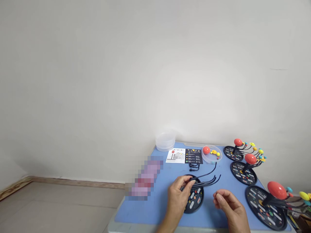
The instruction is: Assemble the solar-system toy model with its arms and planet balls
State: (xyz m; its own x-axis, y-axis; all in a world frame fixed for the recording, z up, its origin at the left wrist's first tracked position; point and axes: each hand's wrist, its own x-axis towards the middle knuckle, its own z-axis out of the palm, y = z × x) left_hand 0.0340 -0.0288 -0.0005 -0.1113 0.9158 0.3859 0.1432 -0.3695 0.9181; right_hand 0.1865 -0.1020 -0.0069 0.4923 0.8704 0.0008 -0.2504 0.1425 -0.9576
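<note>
Head view looks down at a blue table (155, 207) in a room corner, with both hands at its near edge and well apart. The left hand (177, 200) reaches in from below, with its fingers curled over the hub of a black round base (195, 200) and its thumb on top. That grip clamps the base and a bunch of thin black wire arms (209, 179), which fan out to the right and upward. The base lies tilted or flat on the table; the hand hides part of it. The right hand (227, 202) hangs just right of the base, palm turned down and fingers loosely bunched, touching nothing that shows.

Beyond the hands lie a printed instruction sheet (184, 156) and a clear round dish (212, 154) holding a red ball and small yellow balls. A clear plastic tub (165, 140) stands at the far corner. Three finished planet models (243, 173) stand along the right side. A blurred patch (144, 178) covers something at the table's left edge.
</note>
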